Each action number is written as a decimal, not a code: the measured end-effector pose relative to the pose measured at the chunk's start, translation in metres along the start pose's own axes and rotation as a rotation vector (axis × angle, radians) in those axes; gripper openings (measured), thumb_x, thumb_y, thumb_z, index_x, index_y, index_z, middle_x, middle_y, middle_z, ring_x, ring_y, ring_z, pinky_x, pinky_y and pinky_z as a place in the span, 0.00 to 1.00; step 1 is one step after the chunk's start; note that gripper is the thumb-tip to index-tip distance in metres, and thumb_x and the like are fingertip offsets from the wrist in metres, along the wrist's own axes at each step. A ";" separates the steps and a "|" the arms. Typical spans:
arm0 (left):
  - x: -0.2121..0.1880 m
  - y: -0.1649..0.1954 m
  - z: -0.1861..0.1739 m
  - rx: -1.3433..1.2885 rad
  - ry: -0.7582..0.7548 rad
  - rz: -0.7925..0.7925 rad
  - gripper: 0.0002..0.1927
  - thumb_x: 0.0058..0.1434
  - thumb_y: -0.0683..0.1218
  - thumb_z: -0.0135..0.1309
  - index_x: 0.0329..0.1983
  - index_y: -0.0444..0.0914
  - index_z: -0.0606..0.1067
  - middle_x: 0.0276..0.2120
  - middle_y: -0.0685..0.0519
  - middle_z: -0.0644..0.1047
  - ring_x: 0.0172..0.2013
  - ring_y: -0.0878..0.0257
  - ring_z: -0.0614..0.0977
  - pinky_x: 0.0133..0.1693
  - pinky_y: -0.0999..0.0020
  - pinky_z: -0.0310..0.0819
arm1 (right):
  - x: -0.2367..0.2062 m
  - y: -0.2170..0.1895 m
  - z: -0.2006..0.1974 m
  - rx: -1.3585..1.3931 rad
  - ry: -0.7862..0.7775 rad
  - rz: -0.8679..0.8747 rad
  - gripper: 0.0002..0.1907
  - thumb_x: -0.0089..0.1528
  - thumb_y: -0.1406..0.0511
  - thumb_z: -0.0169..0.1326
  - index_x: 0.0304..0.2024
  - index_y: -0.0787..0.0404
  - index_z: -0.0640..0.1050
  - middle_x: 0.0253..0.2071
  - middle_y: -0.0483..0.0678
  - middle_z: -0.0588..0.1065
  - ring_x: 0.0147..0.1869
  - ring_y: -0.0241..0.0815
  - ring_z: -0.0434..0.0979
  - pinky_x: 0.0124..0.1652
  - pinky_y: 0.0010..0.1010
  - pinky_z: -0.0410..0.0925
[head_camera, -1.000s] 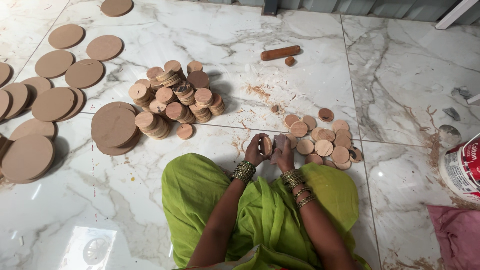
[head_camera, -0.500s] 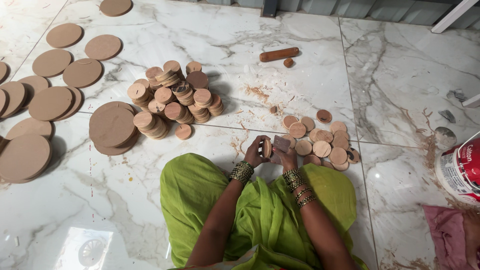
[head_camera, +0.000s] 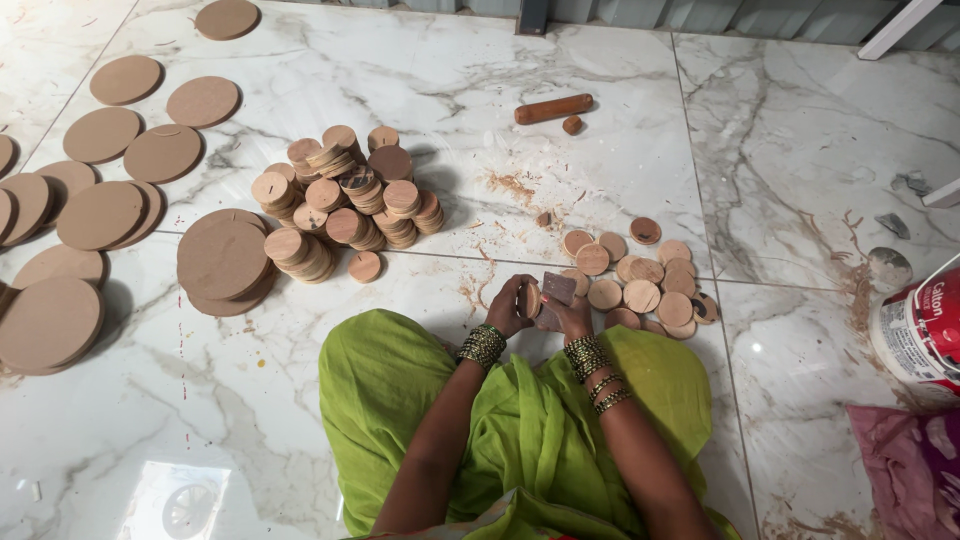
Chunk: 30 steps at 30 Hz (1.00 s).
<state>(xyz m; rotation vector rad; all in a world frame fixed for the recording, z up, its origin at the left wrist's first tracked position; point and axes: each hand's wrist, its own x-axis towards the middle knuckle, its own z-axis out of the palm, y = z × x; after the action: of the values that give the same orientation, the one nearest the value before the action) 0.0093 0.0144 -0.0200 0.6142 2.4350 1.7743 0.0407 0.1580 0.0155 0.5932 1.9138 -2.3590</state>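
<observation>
White marble floor (head_camera: 300, 420) with grey veining, seen from above; reddish-brown dust scattered near centre. Person seated on floor in green garment (head_camera: 520, 430), bangles on both wrists.

Left hand (head_camera: 508, 306): closed around a small wooden disc (head_camera: 529, 299), held on edge just above the floor. Right hand (head_camera: 570, 316): fingers gripping a small dark brown piece, likely sandpaper (head_camera: 559, 288), set against the disc. Both hands touching or nearly so, directly in front of the knees.

Just right of the hands: loose group of small discs (head_camera: 640, 280) lying flat on the floor, some overlapping. Upper left of the hands: stacked small discs (head_camera: 350, 200), many short piles pressed together. Beside those, a stack of large discs (head_camera: 222, 258). Further large discs (head_camera: 100, 190) spread flat along the left edge and top left.

Top centre: brown wooden cylinder (head_camera: 553, 108) lying on its side, a small round knob just beside it.

Right edge: round container (head_camera: 920, 325), white body with a red label band, only partly in frame. Below it, pink cloth or bag (head_camera: 910, 475), crumpled, at the lower right corner.
</observation>
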 end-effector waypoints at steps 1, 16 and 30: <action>-0.001 0.000 0.000 0.060 0.030 0.064 0.45 0.34 0.34 0.71 0.57 0.45 0.66 0.49 0.47 0.73 0.49 0.48 0.79 0.47 0.57 0.78 | 0.001 0.001 0.000 -0.011 0.008 0.016 0.17 0.57 0.65 0.65 0.47 0.64 0.81 0.38 0.48 0.82 0.32 0.40 0.83 0.25 0.36 0.77; -0.009 -0.002 0.006 0.415 0.093 0.075 0.26 0.57 0.35 0.55 0.58 0.47 0.68 0.53 0.47 0.73 0.51 0.44 0.77 0.49 0.51 0.76 | 0.005 0.006 -0.002 -0.431 0.061 -0.139 0.11 0.53 0.68 0.65 0.35 0.71 0.83 0.27 0.53 0.82 0.27 0.43 0.84 0.29 0.34 0.76; -0.008 -0.003 0.009 0.361 0.115 0.110 0.29 0.53 0.37 0.59 0.58 0.45 0.67 0.53 0.46 0.72 0.51 0.44 0.77 0.49 0.51 0.76 | 0.004 0.005 -0.001 -0.196 0.053 -0.206 0.10 0.53 0.72 0.64 0.37 0.71 0.82 0.31 0.51 0.81 0.27 0.40 0.81 0.29 0.32 0.74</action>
<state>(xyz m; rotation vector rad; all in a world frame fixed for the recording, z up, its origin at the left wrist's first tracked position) 0.0182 0.0190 -0.0269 0.7025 2.8837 1.4470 0.0384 0.1582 0.0089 0.4674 2.2970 -2.2473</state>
